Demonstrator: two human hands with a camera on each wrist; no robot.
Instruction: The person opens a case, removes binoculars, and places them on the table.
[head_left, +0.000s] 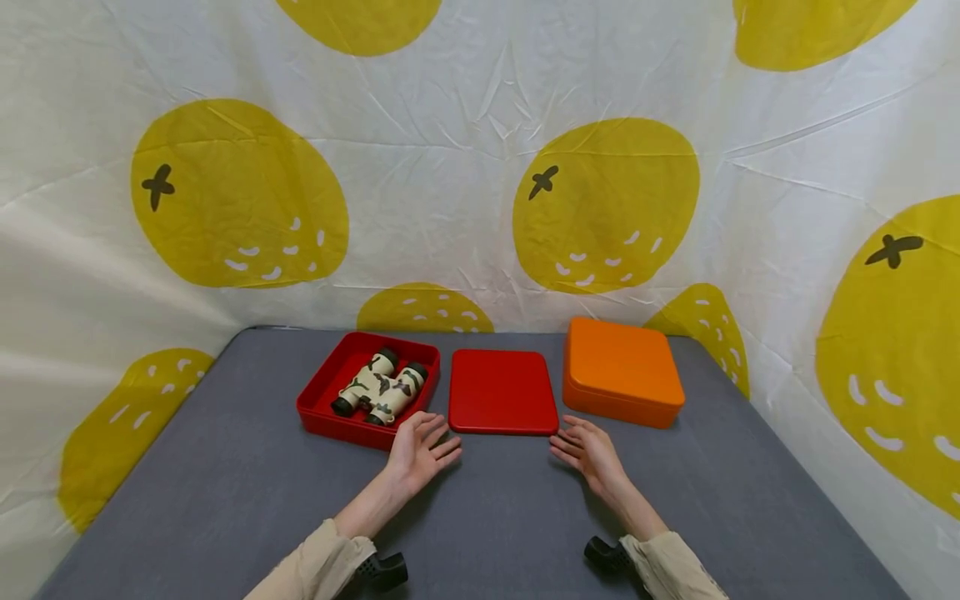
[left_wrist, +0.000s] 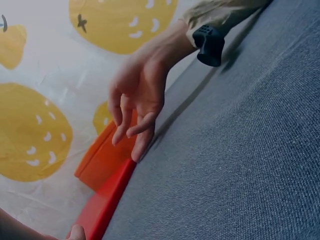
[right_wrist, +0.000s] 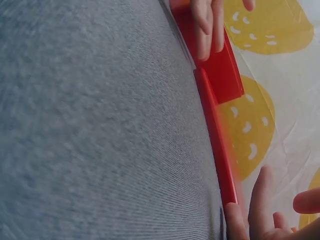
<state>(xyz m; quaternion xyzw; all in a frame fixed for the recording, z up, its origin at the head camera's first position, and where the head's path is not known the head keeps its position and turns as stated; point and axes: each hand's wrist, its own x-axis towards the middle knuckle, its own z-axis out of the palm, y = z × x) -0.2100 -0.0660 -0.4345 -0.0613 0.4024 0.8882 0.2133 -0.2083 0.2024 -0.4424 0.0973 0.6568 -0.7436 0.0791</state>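
My left hand [head_left: 420, 454] is held palm up with relaxed fingers, just in front of a red open box [head_left: 330, 423]. Camouflage-patterned binoculars [head_left: 381, 386] lie inside that box. A flat red lid [head_left: 503, 392] rests on the table between the two hands. By the lid's near right corner is my right hand [head_left: 591, 454], its fingers loosely bent and holding nothing. In the right wrist view, fingers [right_wrist: 235, 220] of the right hand are close to the lid's edge; whether they touch it I cannot tell. Neither palm carries anything.
Behind the right hand stands a closed orange box [head_left: 622, 371], right of the lid. The grey cloth-covered table [head_left: 495, 517] ends at a white curtain [head_left: 450, 208] with yellow fruit prints, at the back and sides. Black devices [head_left: 384, 572] sit at both wrists.
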